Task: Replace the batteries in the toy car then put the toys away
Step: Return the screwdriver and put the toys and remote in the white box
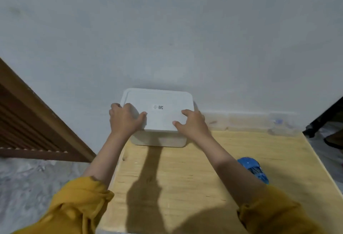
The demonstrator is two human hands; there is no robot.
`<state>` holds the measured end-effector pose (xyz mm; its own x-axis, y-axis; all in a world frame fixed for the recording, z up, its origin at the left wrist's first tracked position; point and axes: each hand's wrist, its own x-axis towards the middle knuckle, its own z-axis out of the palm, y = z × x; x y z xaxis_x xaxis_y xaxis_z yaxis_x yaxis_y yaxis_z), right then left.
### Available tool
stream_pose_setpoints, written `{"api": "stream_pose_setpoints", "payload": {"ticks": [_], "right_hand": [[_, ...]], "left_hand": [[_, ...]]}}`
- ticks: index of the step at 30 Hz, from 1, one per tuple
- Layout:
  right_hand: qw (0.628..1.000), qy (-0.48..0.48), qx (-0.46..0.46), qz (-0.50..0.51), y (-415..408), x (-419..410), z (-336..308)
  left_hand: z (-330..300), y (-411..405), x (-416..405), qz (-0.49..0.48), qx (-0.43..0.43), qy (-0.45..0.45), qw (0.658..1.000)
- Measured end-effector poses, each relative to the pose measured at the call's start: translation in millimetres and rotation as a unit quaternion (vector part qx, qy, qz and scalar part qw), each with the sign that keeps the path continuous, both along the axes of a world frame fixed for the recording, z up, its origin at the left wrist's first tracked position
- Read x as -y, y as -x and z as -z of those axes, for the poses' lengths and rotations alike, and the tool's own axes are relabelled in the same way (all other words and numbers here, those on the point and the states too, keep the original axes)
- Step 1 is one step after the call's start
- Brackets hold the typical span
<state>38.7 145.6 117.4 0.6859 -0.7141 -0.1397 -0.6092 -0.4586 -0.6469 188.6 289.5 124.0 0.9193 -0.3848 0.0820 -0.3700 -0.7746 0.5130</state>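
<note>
A white lidded box (156, 120) stands at the far edge of the wooden surface (185, 174), its back close to the pale wall (167, 29), and everything else here is placed from that box. Its lid is on, flat and slightly wider than the body below, with a small printed code label (159, 107) near the lid's middle. The left hand (124, 119) grips the box's left near corner: the fingers curl over the left rim and the thumb lies on the lid top, pointing toward the label. The right hand (193, 124) rests on the box's right near corner with fingers spread and nearly straight, fingertips pressing the lid, the palm over the near right edge; it may be hooking that edge, but the angle hides the underside. Both forearms reach toward the box from the near side, bare up to rolled mustard-yellow sleeves (78, 206). The blue toy car (253, 168) lies on the surface well nearer than the box and to its right, just beside the right forearm, which partly covers it; its details are blurred. A dark arm shadow falls on the wood from the box's near face toward the viewer. Left of the box, beyond the surface's edge, a brown slatted wooden panel (27, 122) leans along the wall above a grey mottled floor (37, 178).
</note>
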Motion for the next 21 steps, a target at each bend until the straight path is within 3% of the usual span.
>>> {"api": "stream_pose_setpoints", "payload": {"ticks": [7,15,21], "right_hand": [[0.998,0.014,-0.057,0.023,-42,-3,6],[0.998,0.033,-0.054,0.032,-37,-5,19],[0.999,-0.02,-0.037,-0.007,-36,13,30]], "left_hand": [[26,-40,7,0.038,-0.054,-0.041,0.997],[49,-44,7,0.064,0.0,-0.035,0.997],[61,-49,11,0.074,0.047,-0.052,0.995]]}}
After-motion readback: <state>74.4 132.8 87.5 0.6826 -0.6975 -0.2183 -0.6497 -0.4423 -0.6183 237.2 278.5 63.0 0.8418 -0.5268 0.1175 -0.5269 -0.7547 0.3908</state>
